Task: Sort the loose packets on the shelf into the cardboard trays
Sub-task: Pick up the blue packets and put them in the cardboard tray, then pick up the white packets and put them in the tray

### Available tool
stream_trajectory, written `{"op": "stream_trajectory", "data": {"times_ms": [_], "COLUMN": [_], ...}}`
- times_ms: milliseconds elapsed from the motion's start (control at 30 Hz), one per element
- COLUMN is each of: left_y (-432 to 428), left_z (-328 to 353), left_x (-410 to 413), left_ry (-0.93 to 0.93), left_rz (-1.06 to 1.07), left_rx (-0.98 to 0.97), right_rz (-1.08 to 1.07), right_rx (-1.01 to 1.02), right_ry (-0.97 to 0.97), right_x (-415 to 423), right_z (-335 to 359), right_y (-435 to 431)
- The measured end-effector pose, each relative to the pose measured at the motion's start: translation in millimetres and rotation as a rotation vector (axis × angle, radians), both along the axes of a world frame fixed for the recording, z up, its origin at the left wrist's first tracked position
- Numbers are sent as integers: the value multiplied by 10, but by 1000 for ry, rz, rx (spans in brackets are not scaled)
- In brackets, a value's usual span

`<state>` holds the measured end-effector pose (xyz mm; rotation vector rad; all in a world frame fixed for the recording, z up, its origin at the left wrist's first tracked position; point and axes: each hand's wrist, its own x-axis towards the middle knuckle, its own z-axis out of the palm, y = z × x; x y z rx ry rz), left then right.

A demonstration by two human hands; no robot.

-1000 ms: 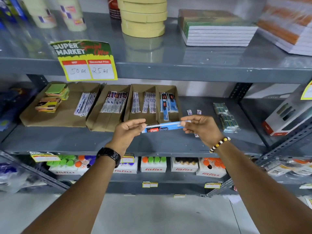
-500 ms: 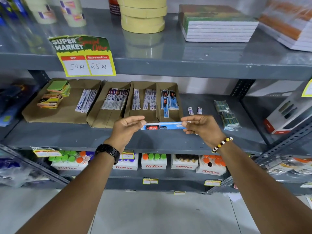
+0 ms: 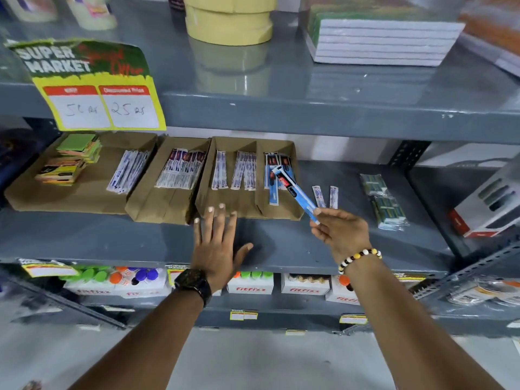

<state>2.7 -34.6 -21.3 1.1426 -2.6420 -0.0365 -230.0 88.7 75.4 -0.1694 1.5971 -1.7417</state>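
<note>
My right hand (image 3: 339, 233) pinches the lower end of a long blue packet (image 3: 295, 192), whose upper end points into the rightmost compartment of the divided cardboard tray (image 3: 244, 211), over other blue packets (image 3: 274, 175). My left hand (image 3: 216, 243) hovers flat with fingers spread over the shelf, just in front of that tray, holding nothing. Two small loose packets (image 3: 326, 196) lie on the shelf right of the tray. Two more cardboard trays, the middle tray (image 3: 157, 205) and the left tray (image 3: 56, 197), hold white packets and sticky-note pads.
Green-wrapped bundles (image 3: 384, 201) and a white-and-red box (image 3: 486, 209) lie at the shelf's right. A price sign (image 3: 92, 85) hangs from the upper shelf, which bears tape rolls (image 3: 229, 21) and notebooks (image 3: 380, 40). Boxes of coloured bottles (image 3: 250, 282) fill the lower shelf.
My left hand has let go of the blue packet and dropped open above the shelf. My right hand has swung the packet from level to pointing into the rightmost compartment.
</note>
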Motion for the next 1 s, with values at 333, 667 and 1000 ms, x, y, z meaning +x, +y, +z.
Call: {"op": "stream_trajectory", "data": {"times_ms": [333,667,1000], "left_y": [-126,-123,-118], "left_z": [-309,-300,-328], "left_x": [-27,-39,-28], "left_ry": [-57,-89,-97], "left_rz": [-81,-58,-100], "left_rx": [-43,6,-6], "right_rz": [-38,86,-62], "right_rx": [-49,254,452], "right_ry": [-164,274,855], "right_x": [-158,-54,-367], "right_z": [-257,-288,-441], "right_y": [-806,-1033,-214]}}
